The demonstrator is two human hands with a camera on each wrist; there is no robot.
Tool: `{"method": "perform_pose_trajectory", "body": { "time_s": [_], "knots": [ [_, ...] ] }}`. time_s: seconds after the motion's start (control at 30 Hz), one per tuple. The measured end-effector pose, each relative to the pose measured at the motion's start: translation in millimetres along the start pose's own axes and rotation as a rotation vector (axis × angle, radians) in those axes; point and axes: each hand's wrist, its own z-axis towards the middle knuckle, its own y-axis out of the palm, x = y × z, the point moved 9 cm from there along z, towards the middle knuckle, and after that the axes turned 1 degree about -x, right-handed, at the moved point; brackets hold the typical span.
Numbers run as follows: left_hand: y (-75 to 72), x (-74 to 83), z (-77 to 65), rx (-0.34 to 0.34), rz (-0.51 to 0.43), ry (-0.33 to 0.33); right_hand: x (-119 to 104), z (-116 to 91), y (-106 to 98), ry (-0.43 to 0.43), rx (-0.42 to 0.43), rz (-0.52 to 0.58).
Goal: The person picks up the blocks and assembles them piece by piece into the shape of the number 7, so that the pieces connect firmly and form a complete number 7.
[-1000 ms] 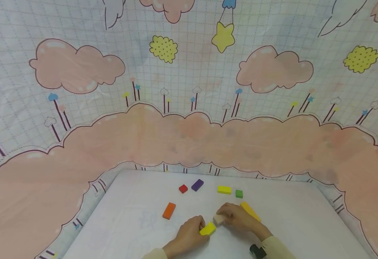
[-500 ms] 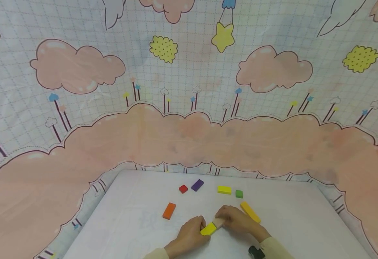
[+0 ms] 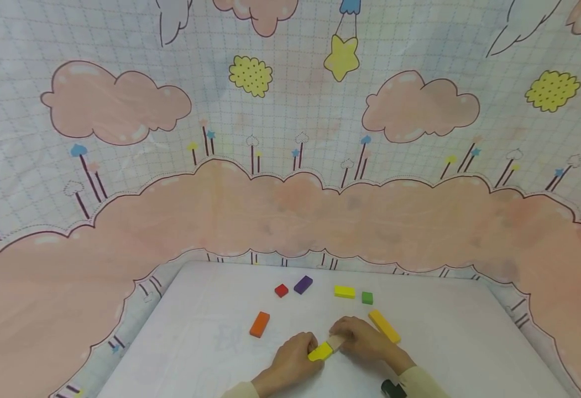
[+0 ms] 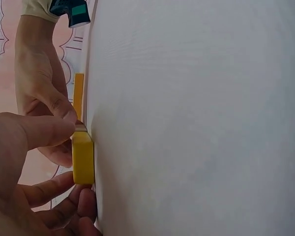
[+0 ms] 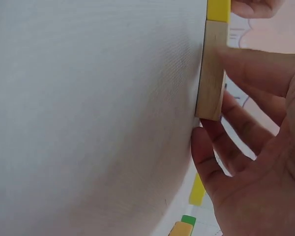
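Note:
Low in the middle of the head view, my left hand (image 3: 290,356) grips a yellow rectangular block (image 3: 321,351) between thumb and fingers. My right hand (image 3: 365,337) pinches a plain wooden block (image 3: 336,342), its thumb along the near side in the right wrist view. The two blocks lie end to end on the white tabletop (image 3: 210,309), the wooden one on the right. In the right wrist view, the wooden block (image 5: 212,73) meets the yellow block (image 5: 218,10) in a straight line. Fingers partly cover both blocks in the head view.
Farther back lie a red cube (image 3: 281,290), a purple block (image 3: 303,284), another yellow block (image 3: 344,292) and a green cube (image 3: 367,298). An orange block (image 3: 260,324) lies left, a long amber block (image 3: 384,326) just beyond the right hand. A patterned cloth (image 3: 290,215) rises behind.
My right hand has moved the wooden block slightly toward the yellow one, closing the gap between their ends. In the last half second the hands have barely moved.

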Motion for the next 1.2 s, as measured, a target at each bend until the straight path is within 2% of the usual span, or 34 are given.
{"method": "perform_pose_trajectory", "body": {
  "time_s": [0.1, 0.3, 0.47, 0.57, 0.73, 0.83, 1.2],
  "knots": [
    [-0.7, -1.6, 0.5, -0.012, 0.001, 0.004, 3.7, -0.9, -1.4, 0.048, 0.031, -0.014],
    [-3.4, -6.0, -1.6, -0.064, 0.025, 0.055, 6.1, -6.9, -9.2, 0.135, 0.139, -0.047],
    [-7.3, -10.2, -2.9, -0.113, -0.025, 0.075, 11.7, -12.6, -11.4, 0.212, 0.184, 0.011],
    [-8.6, -13.2, -2.8, -0.141, -0.052, 0.091, 13.1, -15.3, -11.7, 0.215, 0.209, 0.018],
    [-10.1, -16.2, -0.9, -0.175, -0.093, 0.12, 20.1, -19.5, -11.3, 0.261, 0.238, 0.048],
    [-9.5, -17.8, 1.3, -0.187, -0.113, 0.116, 24.1, -21.2, -12.2, 0.294, 0.25, 0.07],
    [-7.6, -15.7, 8.0, -0.187, -0.113, 0.1, 29.8, -19.3, -16.4, 0.298, 0.23, 0.084]
  ]
}}
